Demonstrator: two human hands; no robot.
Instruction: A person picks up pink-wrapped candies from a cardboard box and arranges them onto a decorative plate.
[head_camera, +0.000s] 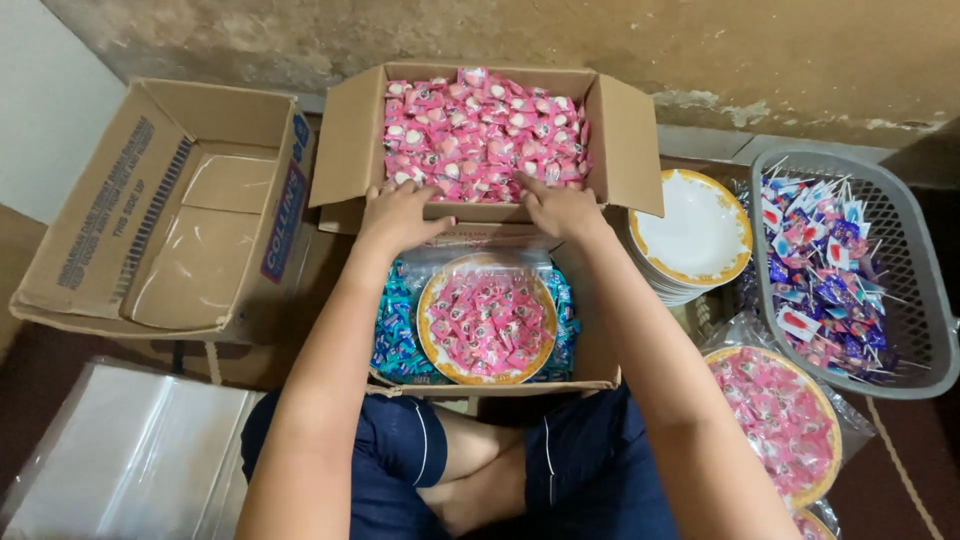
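We record the scene from the largest item down. An empty cardboard box (170, 215) lies tipped to the far left on the floor, well apart from the work. Directly ahead stands the open carton of pink wrapped candies (485, 135), its flaps spread, filled nearly to the rim; its long axis runs left to right across our view. Nearer the body, just below that carton, sits a second open box (590, 372) lined with blue wrapped sweets (398, 330), and on them rests a gold-rimmed plate heaped with pink candies (487, 318). To the right we note a grey plastic basket of lollipops (840, 265), a stack of empty gold-rimmed plates (695, 235) just beside the carton's right flap, and a bagged plate of pink candies (785, 420) near the right knee. Clear plastic bags (130, 455) lie at lower left. Both hands are at the carton's near wall: the left hand (400, 213) rests curled over the rim, fingers bent and holding nothing that we can see; the right hand (562, 208) lies flatter, fingers extended into the candies at the near edge, nothing visibly gripped. The candies lie forward of and beyond both hands, spread evenly between them. The right hand is marginally the deeper into the pile, hence the nearer. The filled plate lies behind the hands, toward the body.
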